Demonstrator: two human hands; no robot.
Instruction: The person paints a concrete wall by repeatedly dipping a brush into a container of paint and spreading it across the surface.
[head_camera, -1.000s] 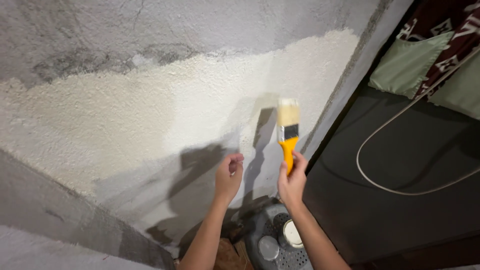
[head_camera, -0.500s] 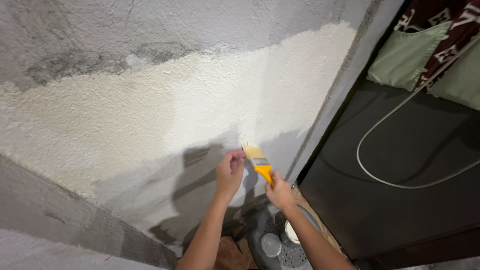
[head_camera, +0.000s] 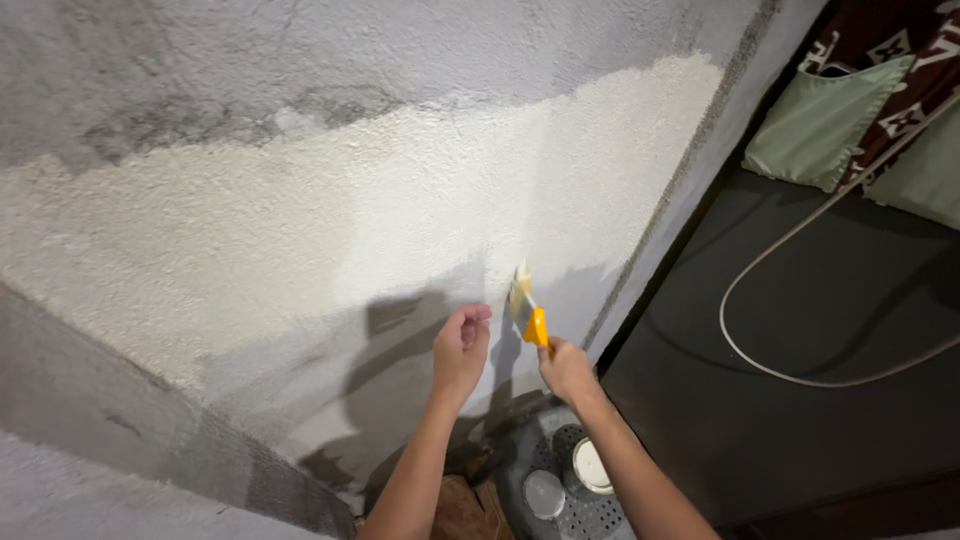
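From the head view, your right hand (head_camera: 565, 368) has its grip clamped on the yellow handle of the paintbrush (head_camera: 528, 312). The brush is tilted up and to the left. Its pale, paint-loaded bristles meet the wall (head_camera: 300, 60) at the lower edge of the cream painted band (head_camera: 400, 200), near the wall's corner edge. Below the bristles the rough plaster is bare grey and partly in your own shadow.

Your left hand (head_camera: 460, 345) hangs just beside the brush. Its grip is curled together into a loose fist with nothing in it, and it does not seem to touch the wall.

Under your forearms stands a grey perforated stool (head_camera: 530, 455). A small round white pot (head_camera: 590, 465) and a grey disc (head_camera: 545, 493) rest on it. To the right a pale cable (head_camera: 800, 300) loops over a dark surface (head_camera: 800, 420), and a green cushion (head_camera: 825, 120) lies further up.

By the look of it, you are in the middle of a stroke, working the band's lower margin. A further stroke here would call for firm pressure so the bristles get into the rough texture. It would also need a steady wrist near the corner edge, so the paint stays off the dark surface beside it.
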